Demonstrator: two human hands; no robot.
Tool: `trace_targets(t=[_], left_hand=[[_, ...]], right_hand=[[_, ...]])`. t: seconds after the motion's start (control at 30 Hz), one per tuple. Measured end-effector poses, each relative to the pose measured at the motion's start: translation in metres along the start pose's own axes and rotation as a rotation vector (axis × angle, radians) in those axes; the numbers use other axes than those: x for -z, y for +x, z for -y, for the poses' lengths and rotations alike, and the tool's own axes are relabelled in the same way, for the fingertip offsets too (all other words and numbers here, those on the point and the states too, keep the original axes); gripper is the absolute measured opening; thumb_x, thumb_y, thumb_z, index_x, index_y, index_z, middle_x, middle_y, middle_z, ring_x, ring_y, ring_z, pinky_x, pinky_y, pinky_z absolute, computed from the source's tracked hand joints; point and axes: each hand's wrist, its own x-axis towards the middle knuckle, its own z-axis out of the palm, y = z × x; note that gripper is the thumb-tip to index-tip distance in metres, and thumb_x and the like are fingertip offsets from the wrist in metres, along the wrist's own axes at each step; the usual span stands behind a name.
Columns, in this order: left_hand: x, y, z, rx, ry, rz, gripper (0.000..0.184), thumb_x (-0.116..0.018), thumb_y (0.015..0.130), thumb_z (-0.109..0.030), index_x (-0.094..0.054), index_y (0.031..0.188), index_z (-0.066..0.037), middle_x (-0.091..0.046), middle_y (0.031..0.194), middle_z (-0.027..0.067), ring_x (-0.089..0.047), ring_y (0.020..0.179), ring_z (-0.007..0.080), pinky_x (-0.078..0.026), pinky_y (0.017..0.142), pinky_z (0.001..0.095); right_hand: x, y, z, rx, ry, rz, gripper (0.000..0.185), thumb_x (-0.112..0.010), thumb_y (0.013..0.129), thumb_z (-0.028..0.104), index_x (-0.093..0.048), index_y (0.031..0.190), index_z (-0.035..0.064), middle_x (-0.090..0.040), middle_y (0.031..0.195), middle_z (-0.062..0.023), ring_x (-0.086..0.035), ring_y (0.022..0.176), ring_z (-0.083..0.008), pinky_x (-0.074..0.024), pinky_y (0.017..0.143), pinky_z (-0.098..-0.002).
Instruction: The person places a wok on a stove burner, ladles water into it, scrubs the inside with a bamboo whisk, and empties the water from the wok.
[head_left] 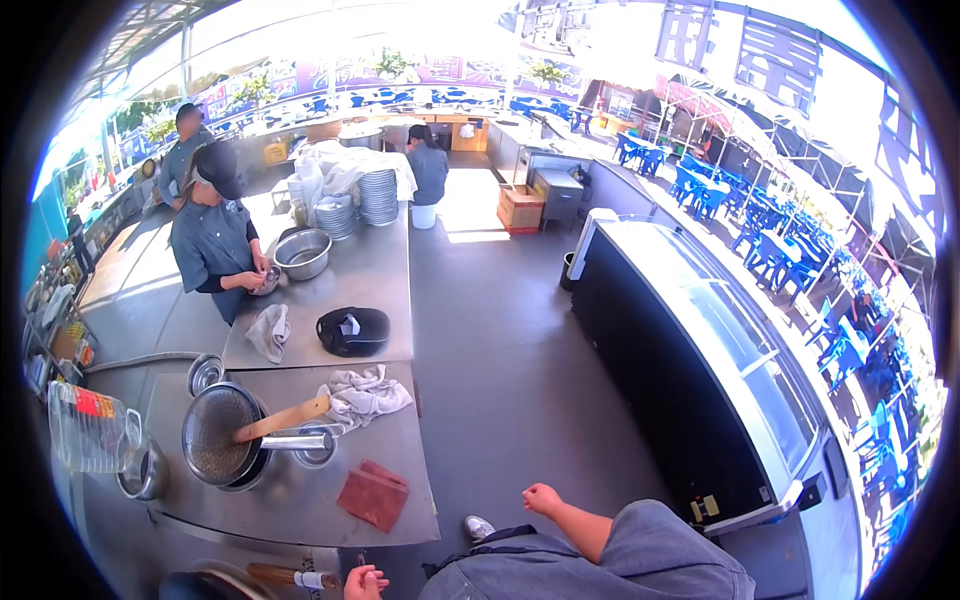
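My left hand (366,582) is at the bottom edge, its fingers loosely bent and apart with nothing visible in them. Just left of it lies the wooden handle (285,576) of a dark pan, mostly cut off by the frame. My right hand (541,498) hangs over the floor in front of my body, fingers curled in and nothing showing in them. On the steel table (400,480) near my left hand is a folded reddish-brown cloth (374,496). Beyond it a strainer (222,430) rests on a pot, with a wooden utensil (285,418) across it.
A glass-topped display counter (690,390) runs along the right. A clear plastic jug (95,430) and a white cloth (368,395) are left. A co-worker (215,235) handles a bowl beside a metal basin (302,254). Plate stacks (378,197) and a black container (353,332) stand ahead.
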Motion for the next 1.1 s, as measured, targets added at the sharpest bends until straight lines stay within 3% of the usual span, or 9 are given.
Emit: trace_targets(t=[0.33,0.43,0.5,0.57,0.77,0.83,0.93,1.0,1.1], left_hand=[[0.007,-0.021,0.009,0.036,-0.032,-0.081,0.025,-0.049,0.103,-0.018,-0.059,0.118,-0.001,-0.068,0.098,0.0086,-0.066,0.080,0.0138,-0.054,0.072,0.0265],[0.001,-0.025,0.014,0.115,-0.262,-0.181,0.026,-0.058,0.096,-0.020,-0.064,0.112,-0.001,-0.070,0.094,0.0128,-0.067,0.079,0.0192,-0.054,0.070,0.0320],[0.003,-0.027,0.014,0.077,-0.175,-0.184,0.018,-0.049,0.099,-0.009,-0.060,0.109,0.002,-0.067,0.093,0.0128,-0.068,0.075,0.0183,-0.056,0.070,0.0295],[0.001,-0.033,0.009,0.085,-0.283,-0.237,0.021,-0.053,0.098,-0.012,-0.061,0.109,0.003,-0.069,0.093,0.0130,-0.069,0.077,0.0175,-0.055,0.073,0.0285],[0.004,-0.057,-0.019,0.146,-0.171,-0.286,0.023,-0.055,0.097,-0.018,-0.063,0.113,-0.003,-0.070,0.093,0.0091,-0.067,0.086,0.0154,-0.052,0.078,0.0310],[-0.002,-0.061,-0.004,0.112,-0.059,-0.347,0.021,-0.055,0.098,-0.015,-0.061,0.114,-0.004,-0.068,0.091,0.0081,-0.066,0.083,0.0152,-0.052,0.076,0.0311],[-0.003,-0.077,-0.002,0.120,-0.060,-0.449,0.022,-0.055,0.096,-0.017,-0.061,0.112,-0.003,-0.069,0.091,0.0099,-0.066,0.081,0.0197,-0.051,0.075,0.0345],[-0.009,-0.083,-0.003,0.141,-0.072,-0.481,0.025,-0.057,0.095,-0.022,-0.062,0.111,-0.003,-0.070,0.097,0.0158,-0.067,0.093,0.0330,-0.051,0.080,0.0400],[-0.017,-0.099,-0.009,0.208,-0.108,-0.573,0.024,-0.056,0.095,-0.020,-0.061,0.111,-0.003,-0.069,0.095,0.0133,-0.067,0.089,0.0274,-0.051,0.079,0.0377]], right_hand=[[-0.009,0.007,0.016,0.074,-0.074,0.001,0.029,-0.058,0.090,0.029,-0.068,0.092,0.0014,-0.071,0.078,-0.0084,-0.071,0.072,-0.0187,-0.0546,0.074,-0.0358],[-0.012,0.005,0.025,0.095,-0.121,0.010,0.029,-0.059,0.091,0.028,-0.068,0.092,0.0004,-0.071,0.079,-0.0091,-0.070,0.071,-0.0184,-0.0549,0.072,-0.0358],[-0.013,0.006,0.025,0.086,-0.010,0.032,0.027,-0.058,0.093,0.025,-0.067,0.094,-0.0002,-0.070,0.081,-0.0097,-0.069,0.069,-0.0178,-0.0548,0.066,-0.0340],[-0.009,0.000,0.036,0.049,-0.031,0.095,0.025,-0.056,0.096,0.022,-0.062,0.106,-0.0007,-0.069,0.087,-0.0112,-0.068,0.072,-0.0176,-0.0536,0.063,-0.0321],[-0.003,0.030,0.025,0.013,0.054,0.203,0.019,-0.053,0.097,0.019,-0.056,0.099,0.0001,-0.063,0.076,-0.0111,-0.065,0.061,-0.0212,-0.0502,0.046,-0.0303],[0.001,0.050,0.026,-0.015,0.041,0.286,0.020,-0.054,0.095,0.018,-0.055,0.100,-0.0007,-0.062,0.079,-0.0138,-0.064,0.063,-0.0237,-0.0508,0.047,-0.0333],[-0.009,0.075,0.043,-0.069,0.014,0.378,0.021,-0.054,0.094,0.018,-0.055,0.102,-0.0012,-0.063,0.082,-0.0161,-0.064,0.064,-0.0251,-0.0516,0.049,-0.0353],[-0.020,0.091,0.054,-0.074,-0.031,0.437,0.022,-0.054,0.094,0.018,-0.055,0.103,-0.0013,-0.063,0.083,-0.0165,-0.064,0.064,-0.0252,-0.0518,0.049,-0.0358],[-0.028,0.138,0.063,-0.057,-0.095,0.584,0.023,-0.054,0.093,0.018,-0.055,0.104,-0.0014,-0.063,0.084,-0.0173,-0.064,0.064,-0.0255,-0.0521,0.050,-0.0366]])
